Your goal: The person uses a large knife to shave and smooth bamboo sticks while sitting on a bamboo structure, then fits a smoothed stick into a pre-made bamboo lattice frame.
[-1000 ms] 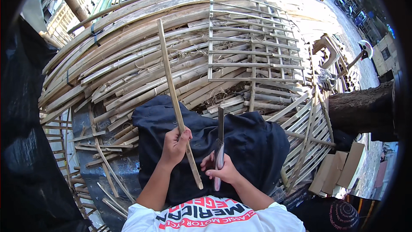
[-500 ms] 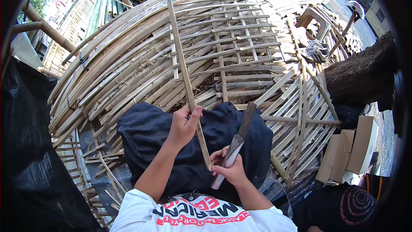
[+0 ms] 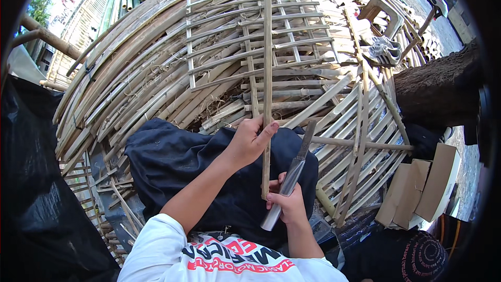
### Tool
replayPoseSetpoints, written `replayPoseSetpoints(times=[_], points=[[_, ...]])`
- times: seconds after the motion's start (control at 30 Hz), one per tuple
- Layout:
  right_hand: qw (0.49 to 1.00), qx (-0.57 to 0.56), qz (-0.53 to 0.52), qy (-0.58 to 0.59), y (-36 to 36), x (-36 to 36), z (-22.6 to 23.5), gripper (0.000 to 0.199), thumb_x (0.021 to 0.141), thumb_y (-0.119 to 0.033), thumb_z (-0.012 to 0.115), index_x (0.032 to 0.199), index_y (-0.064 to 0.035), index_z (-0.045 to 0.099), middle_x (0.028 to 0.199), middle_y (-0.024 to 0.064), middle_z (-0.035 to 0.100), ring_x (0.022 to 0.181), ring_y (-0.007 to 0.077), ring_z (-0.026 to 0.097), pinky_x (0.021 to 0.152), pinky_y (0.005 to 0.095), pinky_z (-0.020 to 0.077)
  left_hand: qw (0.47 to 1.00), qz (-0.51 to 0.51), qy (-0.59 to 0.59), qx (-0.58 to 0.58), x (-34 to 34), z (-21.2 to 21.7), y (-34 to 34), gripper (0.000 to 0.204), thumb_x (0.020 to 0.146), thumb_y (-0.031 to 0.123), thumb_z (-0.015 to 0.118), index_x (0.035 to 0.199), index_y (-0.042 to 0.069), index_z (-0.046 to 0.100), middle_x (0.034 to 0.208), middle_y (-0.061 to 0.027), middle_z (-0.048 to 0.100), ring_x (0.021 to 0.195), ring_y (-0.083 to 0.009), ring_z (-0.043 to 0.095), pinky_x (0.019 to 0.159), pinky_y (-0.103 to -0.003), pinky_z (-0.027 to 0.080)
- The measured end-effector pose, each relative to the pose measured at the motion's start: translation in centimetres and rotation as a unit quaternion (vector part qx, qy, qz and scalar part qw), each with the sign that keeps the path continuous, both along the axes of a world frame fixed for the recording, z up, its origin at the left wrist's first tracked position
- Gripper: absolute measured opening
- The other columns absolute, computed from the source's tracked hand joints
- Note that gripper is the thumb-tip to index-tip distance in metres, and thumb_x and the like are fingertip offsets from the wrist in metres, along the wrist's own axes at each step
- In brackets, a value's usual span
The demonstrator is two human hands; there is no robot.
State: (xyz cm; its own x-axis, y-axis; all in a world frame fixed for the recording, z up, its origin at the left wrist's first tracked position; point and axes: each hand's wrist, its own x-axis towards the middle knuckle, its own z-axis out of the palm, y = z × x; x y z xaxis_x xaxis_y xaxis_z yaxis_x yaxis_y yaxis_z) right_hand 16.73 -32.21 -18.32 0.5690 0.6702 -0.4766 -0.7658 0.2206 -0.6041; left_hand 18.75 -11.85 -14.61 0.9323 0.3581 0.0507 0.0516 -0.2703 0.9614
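A long, flat bamboo strip (image 3: 267,62) stands nearly upright in front of me, its far end reaching over the lattice. Around its lower part my left hand (image 3: 245,143) is closed, thumb pointing up along the strip. My right hand (image 3: 292,206) grips a knife (image 3: 294,175) with a dark, narrow blade and a shiny silver, tube-like handle. The blade points up and to the right. Fingers of the right hand also touch the strip's bottom end. Dark cloth (image 3: 172,151) covers my lap beneath both hands.
A bamboo lattice (image 3: 190,47) lies on a broad heap of split bamboo (image 3: 125,78). More slats (image 3: 339,177) spread at right, near cardboard boxes (image 3: 438,183) and a tree trunk (image 3: 433,83). A person in a patterned dark cap (image 3: 422,256) is at lower right.
The bamboo strip has swung from leaning left to nearly upright, its top moving right. Both hands have shifted slightly right, keeping hold of the strip and knife. The view has turned slightly.
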Motion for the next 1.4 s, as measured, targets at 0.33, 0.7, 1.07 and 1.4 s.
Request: replayPoseSetpoints(times=[0.33, 0.7, 1.07, 1.4], points=[[0.998, 0.034, -0.039, -0.024, 0.8, 0.0, -0.8, 0.047, 0.072, 0.007, 0.073, 0.105, -0.0079, 0.042, 0.099, 0.0197, 0.063, 0.077, 0.0202, 0.065, 0.056, 0.0295, 0.0572, 0.993, 0.038, -0.010, -0.110, 0.6, -3.1, 1.6, 0.035, 0.102, 0.033, 0.047, 0.084, 0.005, 0.056, 0.073, 0.0027, 0.049, 0.066, -0.0057, 0.043, 0.060, -0.022, 0.036], [0.995, 0.036, -0.043, -0.088, 2.3, -1.3, -0.2, 0.051, 0.070, 0.011, 0.073, 0.104, -0.0117, 0.043, 0.109, 0.0191, 0.062, 0.097, 0.0228, 0.063, 0.061, 0.0291, 0.0604, 0.938, 0.229, -0.148, -0.212, -5.0, -3.6, 3.5, 0.034, 0.101, 0.036, 0.048, 0.088, 0.006, 0.054, 0.064, 0.0026, 0.044, 0.056, -0.0063, 0.038, 0.055, -0.022, 0.034], [0.985, 0.015, -0.070, -0.159, 8.5, -5.4, 1.1, 0.045, 0.078, 0.009, 0.067, 0.108, -0.0090, 0.040, 0.106, 0.0210, 0.064, 0.091, 0.0217, 0.066, 0.063, 0.0283, 0.0582, 0.907, 0.273, -0.273, -0.166, -17.2, -1.9, 4.6, 0.041, 0.102, 0.046, 0.035, 0.116, 0.008, 0.046, 0.072, -0.0027, 0.043, 0.072, -0.0152, 0.044, 0.090, -0.039, 0.039], [0.941, -0.068, -0.030, -0.329, 12.8, -6.0, -0.2, 0.039, 0.081, 0.011, 0.061, 0.108, -0.0059, 0.039, 0.104, 0.0193, 0.065, 0.089, 0.0192, 0.067, 0.060, 0.0249, 0.0561, 0.955, 0.021, 0.258, -0.147, -32.0, 4.7, 3.5, 0.019, 0.089, 0.013, 0.064, 0.104, 0.003, 0.061, 0.082, -0.0033, 0.060, 0.073, -0.0098, 0.055, 0.069, -0.025, 0.044]])
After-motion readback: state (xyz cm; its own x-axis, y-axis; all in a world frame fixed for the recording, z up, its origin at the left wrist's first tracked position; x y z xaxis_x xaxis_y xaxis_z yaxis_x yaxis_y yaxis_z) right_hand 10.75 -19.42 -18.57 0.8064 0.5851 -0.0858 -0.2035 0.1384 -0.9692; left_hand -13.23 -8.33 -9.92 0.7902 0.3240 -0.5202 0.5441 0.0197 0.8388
